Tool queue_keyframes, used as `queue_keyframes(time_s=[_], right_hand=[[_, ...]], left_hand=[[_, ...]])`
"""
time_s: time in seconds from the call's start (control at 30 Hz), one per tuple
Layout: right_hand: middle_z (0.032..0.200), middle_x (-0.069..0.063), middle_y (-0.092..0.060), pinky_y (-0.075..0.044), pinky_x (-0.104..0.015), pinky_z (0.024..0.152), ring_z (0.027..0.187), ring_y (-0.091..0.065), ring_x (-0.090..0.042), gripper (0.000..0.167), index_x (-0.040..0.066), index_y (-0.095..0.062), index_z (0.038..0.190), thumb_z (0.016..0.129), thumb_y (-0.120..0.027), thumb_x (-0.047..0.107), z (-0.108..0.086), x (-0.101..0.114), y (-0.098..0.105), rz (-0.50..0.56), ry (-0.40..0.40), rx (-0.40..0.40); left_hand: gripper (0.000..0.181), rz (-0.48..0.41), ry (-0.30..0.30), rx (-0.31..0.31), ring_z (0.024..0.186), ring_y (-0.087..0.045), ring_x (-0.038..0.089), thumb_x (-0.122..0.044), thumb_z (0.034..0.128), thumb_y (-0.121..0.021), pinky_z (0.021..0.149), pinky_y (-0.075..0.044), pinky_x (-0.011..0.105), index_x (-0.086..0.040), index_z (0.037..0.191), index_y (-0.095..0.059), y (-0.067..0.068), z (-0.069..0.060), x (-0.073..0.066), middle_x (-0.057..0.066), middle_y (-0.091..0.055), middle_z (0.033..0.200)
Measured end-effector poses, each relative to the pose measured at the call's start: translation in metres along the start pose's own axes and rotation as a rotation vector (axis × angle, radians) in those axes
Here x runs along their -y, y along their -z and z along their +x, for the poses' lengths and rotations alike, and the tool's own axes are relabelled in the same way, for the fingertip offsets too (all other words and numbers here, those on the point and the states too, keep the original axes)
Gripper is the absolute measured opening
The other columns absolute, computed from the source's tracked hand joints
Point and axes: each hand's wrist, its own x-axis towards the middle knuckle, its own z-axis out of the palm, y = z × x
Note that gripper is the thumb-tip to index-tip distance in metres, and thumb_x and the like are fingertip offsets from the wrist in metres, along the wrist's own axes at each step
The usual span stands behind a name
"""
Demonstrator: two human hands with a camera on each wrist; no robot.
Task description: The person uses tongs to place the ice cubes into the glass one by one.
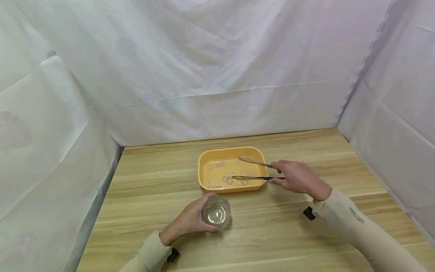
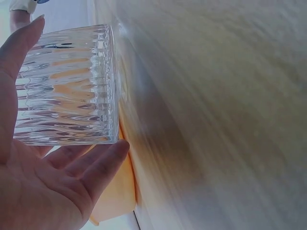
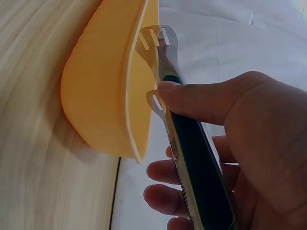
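My left hand (image 1: 195,217) holds a ribbed clear glass (image 1: 216,212) just in front of the yellow tray. In the left wrist view, thumb and fingers lie on opposite sides of the glass (image 2: 72,91). My right hand (image 1: 293,175) grips a pair of metal tongs (image 1: 253,177) with dark handles. The two tong arms stand spread apart, their slotted ends over the inside of the yellow tray (image 1: 234,189). Several clear ice-like pieces (image 1: 228,180) lie on the tray's floor, near the lower tong end. From the right wrist, the thumb presses the dark handle (image 3: 192,148).
Both the tray and the hands are over a wood-grain table (image 1: 146,177). White cloth (image 1: 217,75) hangs behind it and along both sides. A small dark device (image 1: 309,213) sits at the right wrist, another dark device (image 1: 173,255) at the left.
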Motion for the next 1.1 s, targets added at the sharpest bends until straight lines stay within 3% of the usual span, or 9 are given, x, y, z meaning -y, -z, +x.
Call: queue_keyframes(time_s=[0.17,0.33,0.6,0.83,1.1], right_hand=[[0.1,-0.005,-0.069,-0.052,-0.033,0.058,0.071,-0.063,-0.013,0.048,0.009,-0.066,0.122,0.085,-0.077,0.039,0.007,0.002,-0.002,-0.026,0.033,0.014],[0.098,-0.005,-0.068,-0.049,-0.031,0.054,0.063,-0.059,-0.01,0.05,0.007,-0.066,0.122,0.085,-0.077,0.038,0.013,0.003,-0.004,-0.08,0.069,0.01],[0.101,-0.008,-0.067,-0.051,-0.034,0.053,0.063,-0.06,-0.015,0.049,0.005,-0.066,0.123,0.085,-0.077,0.034,0.02,0.004,-0.001,-0.153,0.056,0.002],[0.088,-0.001,-0.061,-0.047,-0.032,0.05,0.059,-0.053,-0.012,0.036,0.008,-0.068,0.108,0.084,-0.079,0.031,0.028,0.01,-0.003,-0.202,0.076,-0.029],[0.081,0.001,-0.057,-0.043,-0.031,0.047,0.056,-0.05,-0.012,0.031,0.009,-0.068,0.101,0.082,-0.08,0.031,0.03,0.013,-0.01,-0.208,0.08,-0.024]], left_hand=[[0.103,-0.038,-0.022,-0.021,0.114,-0.063,0.022,-0.045,0.0624,-0.093,0.095,-0.053,0.042,-0.008,0.143,-0.042,0.0,0.003,0.0,0.005,-0.062,0.13],[0.096,-0.066,-0.02,-0.049,0.11,-0.064,0.018,-0.045,0.062,-0.092,0.093,-0.053,0.038,-0.015,0.14,-0.045,-0.002,0.003,0.002,0.003,-0.065,0.126],[0.095,-0.042,-0.017,-0.046,0.106,-0.066,0.02,-0.049,0.0632,-0.09,0.09,-0.054,0.036,-0.018,0.14,-0.044,0.001,0.007,0.001,0.004,-0.067,0.123],[0.094,-0.066,-0.011,-0.027,0.105,-0.066,0.02,-0.048,0.064,-0.091,0.089,-0.053,0.035,-0.019,0.14,-0.044,0.002,0.007,-0.001,0.003,-0.067,0.122],[0.095,-0.064,-0.024,-0.023,0.107,-0.065,0.019,-0.05,0.0651,-0.09,0.091,-0.053,0.036,-0.019,0.141,-0.043,-0.004,0.006,-0.001,0.001,-0.067,0.122]])
